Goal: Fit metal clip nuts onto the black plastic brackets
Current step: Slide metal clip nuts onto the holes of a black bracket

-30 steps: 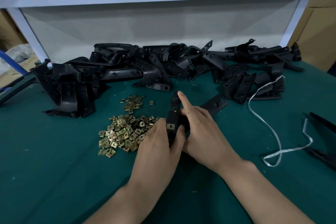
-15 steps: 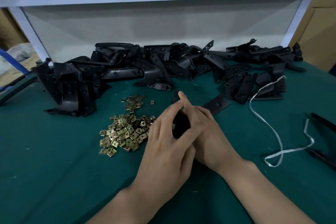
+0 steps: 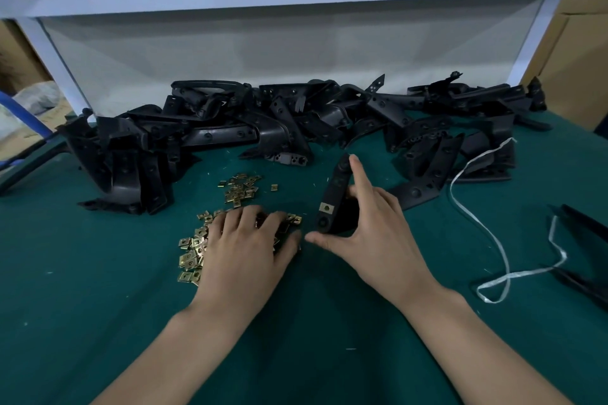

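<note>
Left hand lies spread on the clip nuts, grip loose, fingers flat on the brass pile. Right hand just beside it, grip wrapped round a bracket stood on end with one nut seated; behind, the bracket heap spans the green tabletop.

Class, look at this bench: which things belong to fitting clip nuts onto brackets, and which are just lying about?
Job: held bracket, gripped by the right hand; loose clip nuts under the left hand; bracket heap.
Lying about: white strap; cardboard box; blue tube.
</note>
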The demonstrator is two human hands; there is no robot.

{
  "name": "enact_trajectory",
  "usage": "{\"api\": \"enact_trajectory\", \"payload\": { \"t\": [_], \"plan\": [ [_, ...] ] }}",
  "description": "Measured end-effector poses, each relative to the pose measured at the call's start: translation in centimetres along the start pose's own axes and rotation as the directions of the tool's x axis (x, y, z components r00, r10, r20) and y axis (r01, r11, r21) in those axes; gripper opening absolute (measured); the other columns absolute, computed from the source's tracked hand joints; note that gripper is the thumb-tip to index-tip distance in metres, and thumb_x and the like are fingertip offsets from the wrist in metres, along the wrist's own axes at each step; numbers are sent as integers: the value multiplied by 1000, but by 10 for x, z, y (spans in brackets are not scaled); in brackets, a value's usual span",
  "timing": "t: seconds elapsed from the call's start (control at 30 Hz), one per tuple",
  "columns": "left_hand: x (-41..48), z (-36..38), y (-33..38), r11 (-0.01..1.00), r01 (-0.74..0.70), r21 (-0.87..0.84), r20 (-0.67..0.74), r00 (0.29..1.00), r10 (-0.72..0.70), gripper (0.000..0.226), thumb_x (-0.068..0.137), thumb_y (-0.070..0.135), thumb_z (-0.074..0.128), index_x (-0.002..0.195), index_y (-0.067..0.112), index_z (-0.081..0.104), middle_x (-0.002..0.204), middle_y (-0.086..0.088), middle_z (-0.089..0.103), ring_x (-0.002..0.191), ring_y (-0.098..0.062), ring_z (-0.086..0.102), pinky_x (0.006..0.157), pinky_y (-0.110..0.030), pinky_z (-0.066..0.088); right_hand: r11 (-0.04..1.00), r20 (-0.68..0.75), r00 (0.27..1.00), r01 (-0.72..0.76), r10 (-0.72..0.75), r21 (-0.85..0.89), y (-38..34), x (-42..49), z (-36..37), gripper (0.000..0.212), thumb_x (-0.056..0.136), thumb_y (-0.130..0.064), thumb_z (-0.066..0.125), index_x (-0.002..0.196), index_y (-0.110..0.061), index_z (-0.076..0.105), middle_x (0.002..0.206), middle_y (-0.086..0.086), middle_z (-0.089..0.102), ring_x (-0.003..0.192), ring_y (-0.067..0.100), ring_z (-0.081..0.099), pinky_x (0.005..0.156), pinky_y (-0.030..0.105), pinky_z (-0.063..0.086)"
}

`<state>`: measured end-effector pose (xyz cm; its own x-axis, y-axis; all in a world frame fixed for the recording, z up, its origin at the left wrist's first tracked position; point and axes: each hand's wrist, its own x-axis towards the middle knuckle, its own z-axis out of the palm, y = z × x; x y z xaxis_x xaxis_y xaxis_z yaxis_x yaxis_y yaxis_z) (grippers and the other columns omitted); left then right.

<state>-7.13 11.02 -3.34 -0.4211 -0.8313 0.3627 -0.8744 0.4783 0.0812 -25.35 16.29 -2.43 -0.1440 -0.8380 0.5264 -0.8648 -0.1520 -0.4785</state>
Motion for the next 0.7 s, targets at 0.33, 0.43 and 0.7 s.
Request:
{"api": "enact_trajectory", "payload": {
  "t": [0.33,0.43,0.7],
  "plan": [
    [6,-1,-5,997,-74,-12,-36,997,74,20,97,33,58,105,16,66,104,-2,65,100,-29,62,87,-43,47,1000,29,1000,-7,7,18,3,1,3,119,71,-68,67,159,-15,7,110,-3,66,107,8,35,98,9,12],
    [5,-2,-7,997,-67,-38,-60,996,64,18,98,28,56,101,14,67,100,-1,66,95,-29,62,85,-43,47,1000,21,1000,-1,1,23,2,1,3,117,70,-69,67,158,-20,6,107,-12,60,106,3,34,99,7,14],
    [8,-12,1,510,91,-855,-65,958,-280,12,99,32,57,98,26,67,81,13,67,75,-4,60,69,-14,47,999,20,1000,23,-24,43,3,0,3,117,71,-63,74,158,-19,9,109,-21,48,112,1,34,100,-4,5]
  ]
}}
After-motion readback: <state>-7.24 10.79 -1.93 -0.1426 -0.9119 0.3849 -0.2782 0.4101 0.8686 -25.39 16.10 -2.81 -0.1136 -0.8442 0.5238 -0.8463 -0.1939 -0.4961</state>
